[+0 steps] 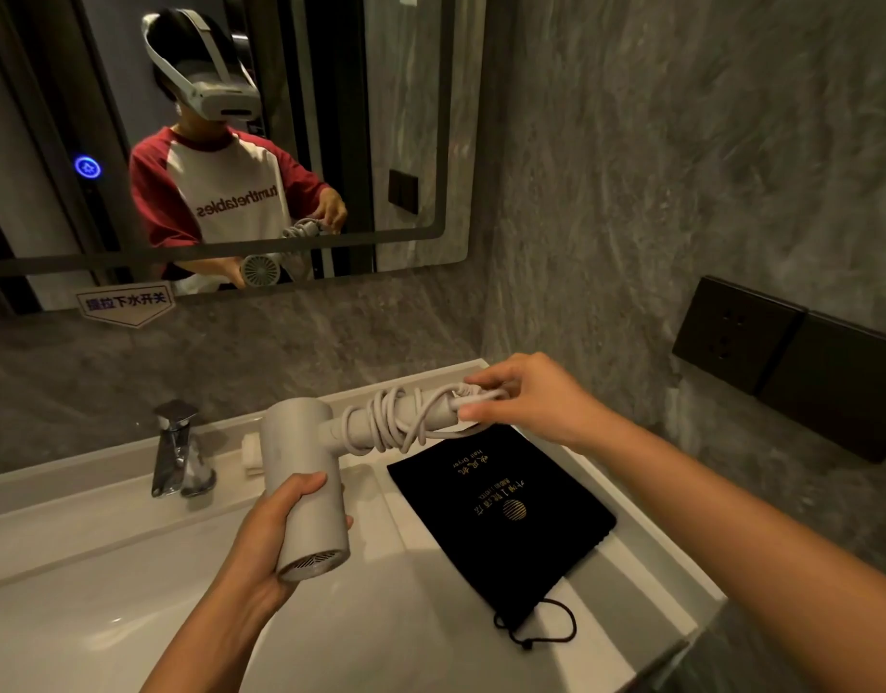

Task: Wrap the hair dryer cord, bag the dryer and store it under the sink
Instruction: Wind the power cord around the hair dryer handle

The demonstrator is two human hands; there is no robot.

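A white hair dryer (301, 472) is held above the sink, its barrel gripped by my left hand (268, 532). Its handle points right, with the white cord (396, 422) coiled around it in several loops. My right hand (526, 397) pinches the plug end of the cord at the tip of the handle. A black drawstring bag (501, 517) with gold lettering lies flat on the white counter, below and to the right of the dryer, its drawstring trailing toward the front edge.
A white sink basin (106, 617) lies at the lower left, with a chrome faucet (178, 447) behind it. A mirror (406, 142) hangs on the grey stone wall. Black wall sockets (741, 332) sit at the right. A folded white item (251, 450) rests behind the dryer.
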